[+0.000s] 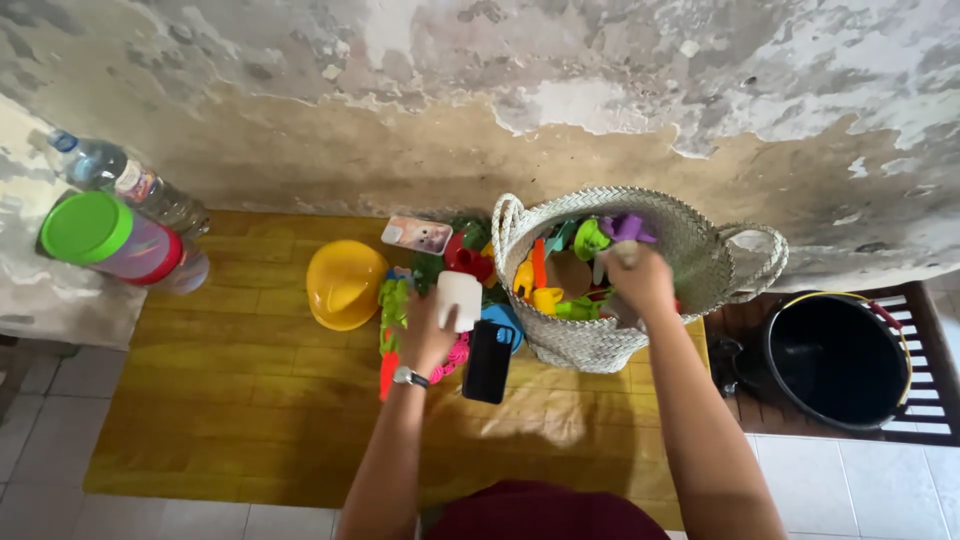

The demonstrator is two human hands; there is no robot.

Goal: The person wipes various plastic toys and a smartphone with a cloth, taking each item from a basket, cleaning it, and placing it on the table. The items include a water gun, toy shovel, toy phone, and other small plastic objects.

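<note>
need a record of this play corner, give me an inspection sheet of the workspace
surface: yellow wooden-look mat on pale floor tiles
job's things: round woven straw basket full of coloured plastic toys; white plastic cup
clutter: yellow toy hard hat, black phone, pink toy phone, two plastic bottles
grips: left hand holds the white plastic cup; right hand inside the basket, closed on a purple-topped toy
cables: nothing seen
surroundings: peeling wall, black bucket on slatted stand
</note>
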